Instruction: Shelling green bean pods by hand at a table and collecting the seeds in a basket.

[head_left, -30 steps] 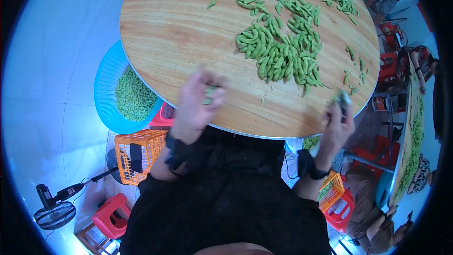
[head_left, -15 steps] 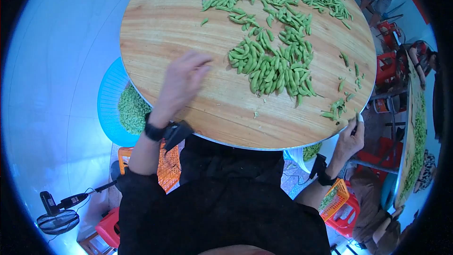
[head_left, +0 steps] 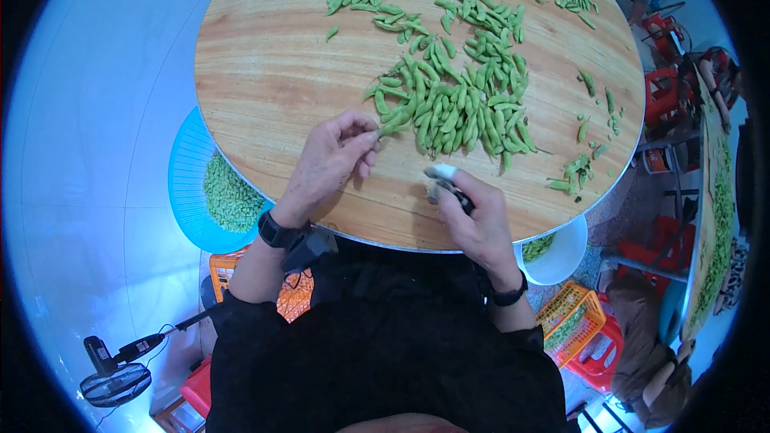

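Observation:
My left hand (head_left: 333, 156) is closed in a pinch on the end of a green soybean pod (head_left: 393, 125) at the near left edge of the pod pile (head_left: 457, 108). My right hand (head_left: 479, 216) hovers over the near part of the round wooden table (head_left: 273, 56), its fingers wrapped round a small dark tool (head_left: 461, 199) whose kind I cannot make out. Something white covers a fingertip of that hand. Loose pods and scraps (head_left: 576, 170) lie on the table to the right.
Shelled beans fill a blue basket (head_left: 183, 184) below the table at left. A white bucket (head_left: 571, 252) and an orange crate (head_left: 592, 317) with green contents stand at lower right. Farther right, people sit at another table (head_left: 694, 289). A fan (head_left: 116, 385) stands at lower left.
My right hand has come from the table's right rim to the near middle. My left hand has moved right to the pile and taken hold of a pod.

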A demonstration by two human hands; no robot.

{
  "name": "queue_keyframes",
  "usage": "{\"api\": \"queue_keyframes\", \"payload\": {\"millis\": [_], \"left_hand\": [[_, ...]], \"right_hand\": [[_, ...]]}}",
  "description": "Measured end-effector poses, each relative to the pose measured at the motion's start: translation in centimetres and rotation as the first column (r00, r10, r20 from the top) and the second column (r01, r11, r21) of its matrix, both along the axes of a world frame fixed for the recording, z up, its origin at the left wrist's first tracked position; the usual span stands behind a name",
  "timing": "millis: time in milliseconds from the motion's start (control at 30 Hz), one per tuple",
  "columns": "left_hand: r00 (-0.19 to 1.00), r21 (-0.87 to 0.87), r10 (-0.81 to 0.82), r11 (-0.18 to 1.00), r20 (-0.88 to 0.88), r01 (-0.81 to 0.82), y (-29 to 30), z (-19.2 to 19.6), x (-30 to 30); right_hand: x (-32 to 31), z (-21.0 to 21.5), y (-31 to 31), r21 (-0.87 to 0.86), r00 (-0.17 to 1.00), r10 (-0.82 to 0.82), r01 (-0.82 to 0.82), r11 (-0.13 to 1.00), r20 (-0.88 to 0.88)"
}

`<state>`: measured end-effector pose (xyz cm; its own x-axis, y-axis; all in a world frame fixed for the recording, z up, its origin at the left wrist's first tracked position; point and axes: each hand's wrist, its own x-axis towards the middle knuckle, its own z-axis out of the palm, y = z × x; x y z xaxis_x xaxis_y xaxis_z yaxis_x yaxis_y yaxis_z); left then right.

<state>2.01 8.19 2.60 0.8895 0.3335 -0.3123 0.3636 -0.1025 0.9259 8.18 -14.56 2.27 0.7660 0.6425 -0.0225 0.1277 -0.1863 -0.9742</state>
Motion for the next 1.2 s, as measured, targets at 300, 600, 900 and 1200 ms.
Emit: {"api": "queue_keyframes", "payload": {"millis": [300, 600, 900, 1200], "left_hand": [[0.976, -0.492, 0.104, 0.871, 0.192, 0.004, -3.9, -2.0, -2.7], [0.974, -0.097, 0.045, 0.995, 0.221, -0.024, -5.3, -1.5, -3.0], [0.991, -0.617, 0.054, 0.786, 0.124, 0.034, -5.0, -2.0, -3.4], [0.988, -0.749, 0.084, 0.661, 0.127, 0.04, -7.0, -1.8, -3.2]], "right_hand": [[0.6, -1.1, 2.7, 0.346, 0.726, 0.213, 0.037, 0.937, -0.654], [0.6, -1.0, 2.2, 0.375, 0.683, 0.263, 0.017, 0.927, -0.681], [0.6, -1.8, 1.3, 0.304, 0.792, 0.22, -0.046, 0.952, -0.569], [0.2, -0.1, 0.9, 0.158, 0.85, 0.136, -0.062, 0.985, -0.51]]}}
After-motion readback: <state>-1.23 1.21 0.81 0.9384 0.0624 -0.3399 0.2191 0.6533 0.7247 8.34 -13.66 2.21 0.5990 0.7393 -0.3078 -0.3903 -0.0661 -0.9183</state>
